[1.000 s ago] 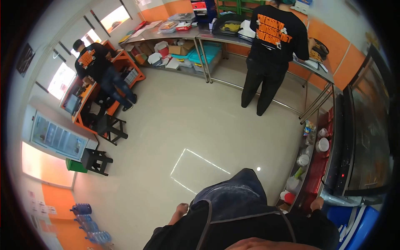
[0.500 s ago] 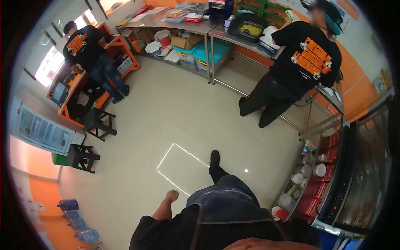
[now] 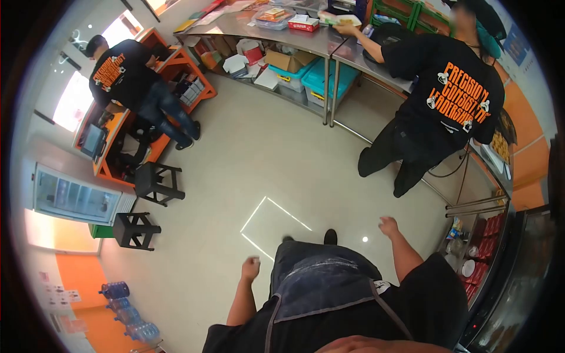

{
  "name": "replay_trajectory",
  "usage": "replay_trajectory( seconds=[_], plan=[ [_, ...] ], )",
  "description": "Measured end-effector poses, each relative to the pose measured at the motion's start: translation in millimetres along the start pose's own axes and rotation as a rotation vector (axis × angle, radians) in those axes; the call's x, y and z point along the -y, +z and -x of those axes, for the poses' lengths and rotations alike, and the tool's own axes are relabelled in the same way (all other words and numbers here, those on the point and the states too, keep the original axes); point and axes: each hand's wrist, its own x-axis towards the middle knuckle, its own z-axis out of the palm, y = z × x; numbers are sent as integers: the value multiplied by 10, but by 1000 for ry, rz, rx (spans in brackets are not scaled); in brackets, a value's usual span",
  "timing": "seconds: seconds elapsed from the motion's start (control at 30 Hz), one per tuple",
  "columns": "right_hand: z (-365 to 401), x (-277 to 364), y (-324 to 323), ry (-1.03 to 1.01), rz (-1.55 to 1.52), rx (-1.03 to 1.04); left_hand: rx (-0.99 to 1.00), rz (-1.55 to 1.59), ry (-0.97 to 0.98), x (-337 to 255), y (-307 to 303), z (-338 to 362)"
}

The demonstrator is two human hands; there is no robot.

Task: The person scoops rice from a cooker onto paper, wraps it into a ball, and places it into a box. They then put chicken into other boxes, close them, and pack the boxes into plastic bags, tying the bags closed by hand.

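Note:
My left hand (image 3: 251, 269) hangs beside the dark apron (image 3: 323, 288), over the tiled floor, with its fingers curled in and nothing visible in them. On the other side of the apron, my right hand (image 3: 388, 226) is held out above the floor, its fingers loosely apart and empty. Neither hand touches anything. The toes of my dark shoes show just past the apron.
A co-worker (image 3: 453, 88) at the steel table (image 3: 312, 42) reaches out with a packet (image 3: 340, 19). Another person (image 3: 132, 76) stands at the orange desk (image 3: 118, 135). Black stools (image 3: 159, 182), a glass-door fridge (image 3: 73, 194) and water bottles (image 3: 126, 312) line the left side.
My right hand has come into view, out to the side. My left hand has shifted slightly. The view has moved, and the co-worker at right has stretched an arm left with the packet.

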Motion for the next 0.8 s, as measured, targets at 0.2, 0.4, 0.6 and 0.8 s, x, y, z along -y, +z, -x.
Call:
replay_trajectory(
  seconds=[0.2,0.4,0.6,0.8],
  plan=[
    [-1053,1592,-373,-60,-290,-9,356,-558,430,1568,162,601],
    [-1407,2179,422,-9,88,144,585,-245,-204,1591,-15,-408],
    [-1765,3487,-136,-257,28,31,672,-463,168,1048,-562,-2387],
    [-2266,4296,-645,-161,-421,-234,426,268,-298,-606,-1518,-4304]
  ],
)
